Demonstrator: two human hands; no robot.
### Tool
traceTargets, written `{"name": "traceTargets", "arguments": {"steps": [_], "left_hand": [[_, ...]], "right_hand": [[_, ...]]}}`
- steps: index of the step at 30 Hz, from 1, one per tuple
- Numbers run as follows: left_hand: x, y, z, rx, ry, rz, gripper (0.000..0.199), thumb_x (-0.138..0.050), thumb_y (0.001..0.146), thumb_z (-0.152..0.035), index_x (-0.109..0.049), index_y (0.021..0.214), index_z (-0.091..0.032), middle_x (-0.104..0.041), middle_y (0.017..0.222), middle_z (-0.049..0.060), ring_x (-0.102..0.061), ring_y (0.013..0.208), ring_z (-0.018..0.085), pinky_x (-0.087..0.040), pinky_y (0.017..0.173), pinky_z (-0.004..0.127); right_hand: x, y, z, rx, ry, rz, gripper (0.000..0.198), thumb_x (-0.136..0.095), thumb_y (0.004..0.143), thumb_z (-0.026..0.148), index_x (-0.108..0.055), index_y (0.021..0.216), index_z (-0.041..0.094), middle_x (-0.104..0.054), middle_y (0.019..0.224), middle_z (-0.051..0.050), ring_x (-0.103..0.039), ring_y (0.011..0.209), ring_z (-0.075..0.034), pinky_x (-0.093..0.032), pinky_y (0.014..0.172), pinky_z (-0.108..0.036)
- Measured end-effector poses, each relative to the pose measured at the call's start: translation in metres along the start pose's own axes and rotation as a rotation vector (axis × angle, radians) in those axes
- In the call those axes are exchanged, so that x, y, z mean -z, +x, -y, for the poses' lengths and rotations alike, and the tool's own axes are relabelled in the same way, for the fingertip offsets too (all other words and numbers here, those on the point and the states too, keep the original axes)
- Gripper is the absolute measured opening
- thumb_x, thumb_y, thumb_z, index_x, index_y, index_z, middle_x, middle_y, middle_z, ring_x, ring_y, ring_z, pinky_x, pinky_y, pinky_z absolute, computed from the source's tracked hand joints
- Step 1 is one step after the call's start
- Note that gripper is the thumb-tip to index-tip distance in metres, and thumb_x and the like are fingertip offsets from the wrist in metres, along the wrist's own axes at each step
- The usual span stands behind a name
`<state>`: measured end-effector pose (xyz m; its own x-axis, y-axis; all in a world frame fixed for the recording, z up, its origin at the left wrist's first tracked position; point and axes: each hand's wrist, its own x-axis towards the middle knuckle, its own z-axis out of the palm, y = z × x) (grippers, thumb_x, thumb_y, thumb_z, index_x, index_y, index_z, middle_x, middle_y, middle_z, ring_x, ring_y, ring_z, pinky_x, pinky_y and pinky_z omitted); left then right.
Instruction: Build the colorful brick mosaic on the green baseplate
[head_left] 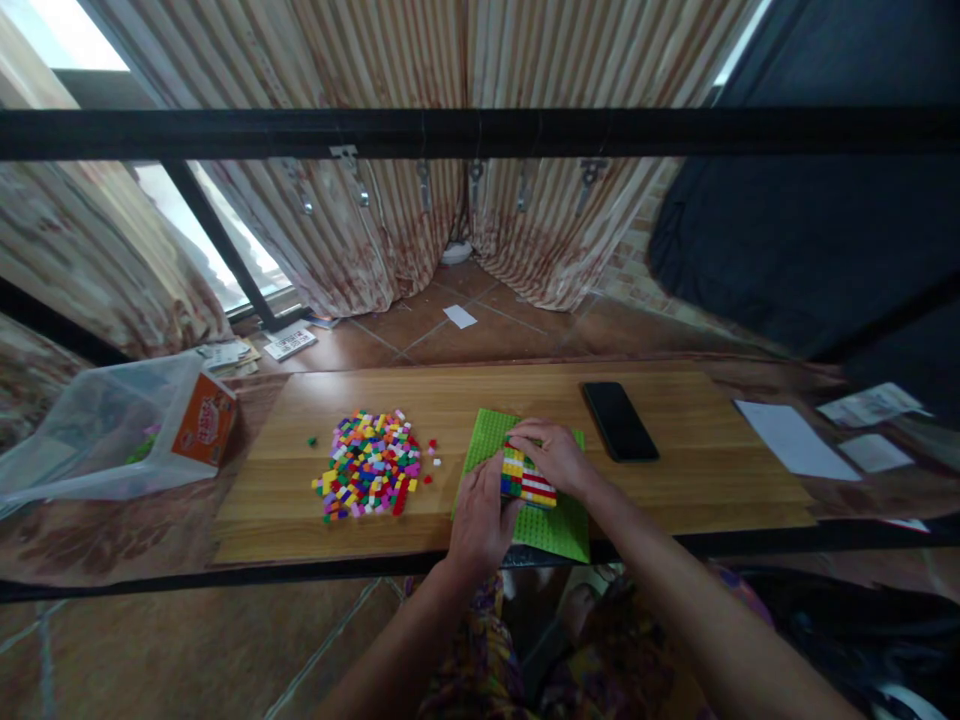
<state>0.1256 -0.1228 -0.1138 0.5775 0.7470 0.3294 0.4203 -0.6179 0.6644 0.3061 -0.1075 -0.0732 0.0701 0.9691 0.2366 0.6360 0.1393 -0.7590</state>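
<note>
A low block of colourful toy bricks (pixel 529 481), with red, white, yellow, green and blue rows, sits on a green studded baseplate (pixel 559 535). My left hand (pixel 480 517) is closed against the block's left side, thumb toward me, and covers part of the plate. From the right, my right hand (pixel 553 455) reaches over the block's far edge with bent fingers closed on its upper corner. Whether a single small brick lies under those fingertips is hidden. To the left is a loose pile of small mixed bricks (pixel 371 465).
A black phone (pixel 620 421) lies right of the baseplate on the wooden board (pixel 697 470). A clear plastic box (pixel 112 420) with an orange label stands at the far left. White paper (pixel 795 438) lies at the right. A dark bar (pixel 480 133) crosses beyond the table.
</note>
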Motion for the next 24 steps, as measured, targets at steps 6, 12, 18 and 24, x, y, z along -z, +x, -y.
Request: {"name": "traceTargets", "arguments": {"steps": [6, 12, 18, 24], "left_hand": [[0.001, 0.0, -0.001, 0.007, -0.034, -0.008, 0.066, -0.056, 0.087, -0.025, -0.027, 0.147, -0.02, -0.053, 0.136, 0.014, -0.047, 0.126, 0.029, -0.041, 0.105, 0.051], [0.003, 0.001, -0.004, 0.045, -0.058, 0.01, 0.066, -0.057, 0.086, -0.024, -0.029, 0.146, -0.022, -0.053, 0.135, 0.013, -0.048, 0.125, 0.029, -0.039, 0.106, 0.053], [0.003, 0.0, -0.008, 0.082, -0.05, 0.011, 0.066, -0.057, 0.086, -0.023, -0.031, 0.145, -0.021, -0.052, 0.137, 0.013, -0.045, 0.128, 0.029, -0.04, 0.107, 0.052], [-0.002, -0.001, -0.009, 0.1, -0.041, -0.057, 0.066, -0.059, 0.084, -0.021, -0.033, 0.144, -0.02, -0.054, 0.134, 0.015, -0.048, 0.127, 0.03, -0.043, 0.104, 0.054]], "right_hand": [[0.002, -0.001, -0.003, -0.007, 0.033, 0.041, 0.023, -0.054, 0.089, 0.031, -0.075, 0.088, 0.023, -0.073, 0.096, -0.005, -0.066, 0.091, -0.019, -0.049, 0.086, -0.034], [-0.001, -0.001, -0.006, -0.025, 0.029, 0.037, 0.025, -0.053, 0.089, 0.034, -0.075, 0.09, 0.024, -0.074, 0.096, -0.005, -0.067, 0.093, -0.02, -0.05, 0.087, -0.035], [0.006, -0.019, -0.007, -0.086, -0.04, -0.107, 0.035, -0.05, 0.09, 0.039, -0.067, 0.115, 0.022, -0.069, 0.115, -0.01, -0.063, 0.107, -0.024, -0.046, 0.096, -0.042], [-0.005, -0.075, -0.006, -0.184, -0.158, -0.37, 0.04, -0.045, 0.093, 0.045, -0.062, 0.118, 0.019, -0.065, 0.118, -0.016, -0.059, 0.11, -0.028, -0.045, 0.097, -0.05]]}}
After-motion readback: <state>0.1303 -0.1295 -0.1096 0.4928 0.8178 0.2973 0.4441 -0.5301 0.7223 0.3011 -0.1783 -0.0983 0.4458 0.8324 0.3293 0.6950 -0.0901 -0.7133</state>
